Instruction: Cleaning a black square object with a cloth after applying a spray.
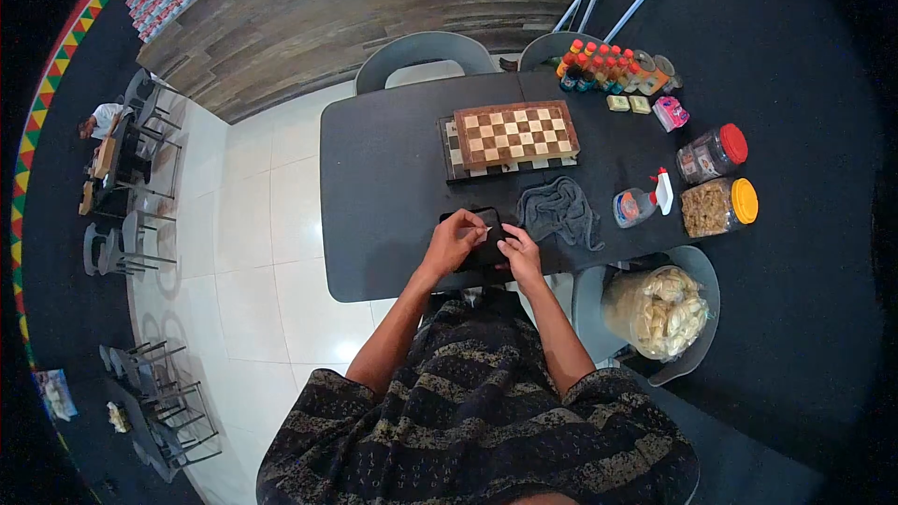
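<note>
My left hand point(454, 244) is over a flat black case-like object point(485, 216) at the near edge of the dark table point(386, 189). Its thumb and fingertips pinch a small whitish piece point(483, 236), too small to identify. At the object's right side, my right hand point(522, 254) grips the edge, its fingers partly hidden. Just right of that hand lies a crumpled grey cloth point(561, 214). Beyond the hands, a wooden chessboard point(515, 132) rests on top of another checkered board point(454, 158).
At right are a spray bottle point(635, 206), a red-lidded jar point(701, 158), a yellow-lidded jar point(708, 209) and several sauce bottles point(596, 69). A chair point(595, 315) at near right bears a filled bag point(663, 312). Another chair point(421, 49) stands at the far side.
</note>
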A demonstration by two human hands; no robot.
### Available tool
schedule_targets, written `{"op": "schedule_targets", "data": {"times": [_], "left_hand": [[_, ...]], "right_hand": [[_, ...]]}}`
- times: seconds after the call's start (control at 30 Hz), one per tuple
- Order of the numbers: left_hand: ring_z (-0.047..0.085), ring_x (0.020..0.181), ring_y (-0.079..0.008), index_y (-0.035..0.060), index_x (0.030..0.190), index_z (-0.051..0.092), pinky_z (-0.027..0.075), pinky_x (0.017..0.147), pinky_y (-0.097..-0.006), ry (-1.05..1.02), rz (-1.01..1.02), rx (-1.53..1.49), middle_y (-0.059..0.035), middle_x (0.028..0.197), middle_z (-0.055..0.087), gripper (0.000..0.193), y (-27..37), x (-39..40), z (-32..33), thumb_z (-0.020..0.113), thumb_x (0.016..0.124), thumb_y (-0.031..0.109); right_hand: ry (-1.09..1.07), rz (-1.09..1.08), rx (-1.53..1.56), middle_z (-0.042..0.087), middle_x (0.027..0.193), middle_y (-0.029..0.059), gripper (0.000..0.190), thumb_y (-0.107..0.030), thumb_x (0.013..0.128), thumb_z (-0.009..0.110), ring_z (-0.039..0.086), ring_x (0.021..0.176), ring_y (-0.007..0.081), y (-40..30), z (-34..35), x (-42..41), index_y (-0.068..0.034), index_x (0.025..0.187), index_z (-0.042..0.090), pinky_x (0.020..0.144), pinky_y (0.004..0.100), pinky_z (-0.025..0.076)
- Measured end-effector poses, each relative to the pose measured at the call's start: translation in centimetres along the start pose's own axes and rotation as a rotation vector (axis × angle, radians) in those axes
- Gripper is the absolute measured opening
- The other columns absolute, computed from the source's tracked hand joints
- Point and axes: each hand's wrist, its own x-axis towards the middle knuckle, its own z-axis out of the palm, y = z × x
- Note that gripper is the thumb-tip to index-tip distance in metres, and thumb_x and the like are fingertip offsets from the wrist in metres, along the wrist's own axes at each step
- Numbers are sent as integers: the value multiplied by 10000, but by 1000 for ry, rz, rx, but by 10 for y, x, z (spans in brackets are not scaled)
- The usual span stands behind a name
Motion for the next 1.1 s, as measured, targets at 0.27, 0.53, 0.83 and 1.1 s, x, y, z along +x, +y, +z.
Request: {"op": "schedule_targets", "data": {"times": [0.27, 0.53, 0.83, 1.1], "left_hand": [[596, 949, -154, 14, 1032, 557, 467, 860, -293, 410, 204, -112, -77, 1021, 629, 138, -12, 8, -3, 586, 906, 62], [559, 933, -322, 13, 1003, 630, 436, 826, -386, 340, 192, 450, -173, 1014, 604, 392, -55, -15, -25, 436, 973, 352], [591, 844, -232, 4, 989, 620, 463, 745, -357, 291, -22, 246, -150, 920, 629, 255, -41, -12, -18, 562, 925, 243], [618, 886, -207, 1, 1076, 606, 482, 796, -340, 667, -42, 196, -135, 968, 653, 308, -58, -22, -14, 545, 941, 270]], "right_hand": [[19, -16, -42, 594, 1121, 114, 417, -48, 898, 584, 602, 944, 180, 14, -10, 9, -125, 1300, 506, 611, 301, 560], [25, 128, 102, 597, 1140, 109, 411, -60, 905, 580, 597, 972, 196, -8, -2, -1, -143, 1300, 506, 648, 319, 569], [-22, 89, 59, 603, 1107, 92, 418, -64, 904, 582, 601, 921, 182, -7, -4, -2, -142, 1305, 493, 611, 314, 556], [-42, 126, 179, 597, 1096, 85, 448, -82, 892, 596, 608, 885, 196, -13, -2, -8, -124, 1313, 450, 643, 356, 542]]}}
